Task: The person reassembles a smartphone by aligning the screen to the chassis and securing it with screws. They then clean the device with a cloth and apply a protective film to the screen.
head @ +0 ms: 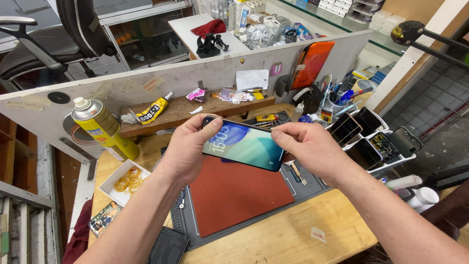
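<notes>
Holding phone point(244, 143) above red mat point(239, 195).

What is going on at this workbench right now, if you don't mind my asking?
A person holds a smartphone with a lit screen in both hands above a red mat: the left hand grips its left end, the right hand pinches its right edge. A yellow spray can stands to the left, and more phones lie in a white tray on the right.
</notes>
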{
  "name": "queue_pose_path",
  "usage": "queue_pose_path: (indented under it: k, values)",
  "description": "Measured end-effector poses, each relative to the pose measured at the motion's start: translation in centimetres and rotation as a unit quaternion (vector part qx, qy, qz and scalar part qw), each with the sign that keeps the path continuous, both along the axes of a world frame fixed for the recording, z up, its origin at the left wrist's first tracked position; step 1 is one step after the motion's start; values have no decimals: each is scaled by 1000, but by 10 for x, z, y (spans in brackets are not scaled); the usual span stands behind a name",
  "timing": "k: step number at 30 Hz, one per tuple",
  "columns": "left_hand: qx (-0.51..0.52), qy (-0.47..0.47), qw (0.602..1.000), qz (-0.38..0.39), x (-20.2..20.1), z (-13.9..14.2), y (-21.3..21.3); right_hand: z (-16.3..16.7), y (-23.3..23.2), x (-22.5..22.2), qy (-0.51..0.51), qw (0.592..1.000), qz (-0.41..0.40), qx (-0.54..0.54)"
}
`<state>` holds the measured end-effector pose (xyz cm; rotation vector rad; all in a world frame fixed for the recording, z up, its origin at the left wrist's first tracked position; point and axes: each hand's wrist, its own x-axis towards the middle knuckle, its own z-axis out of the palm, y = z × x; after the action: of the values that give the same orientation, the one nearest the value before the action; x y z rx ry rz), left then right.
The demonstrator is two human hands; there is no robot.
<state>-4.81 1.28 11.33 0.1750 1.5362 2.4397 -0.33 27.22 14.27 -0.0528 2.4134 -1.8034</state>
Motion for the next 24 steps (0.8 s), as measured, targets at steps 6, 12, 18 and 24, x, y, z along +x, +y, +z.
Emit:
queue_pose_path:
  k: [6,12,18,24]
  values:
    - [23,5,1000,-8,-1,-8,-4,-7,8,-1,17,1000,11,3]
    - [73,-39,997,-3,5,-18,-1,-7,0,2,-4,998,-5,-58]
    - [-209,46,973,83,12,-22,8,4,-7,6,0,1000,-21,2]
    - [-251,130,959,21,15,-21,44,5,-20,7,172,945,7,278]
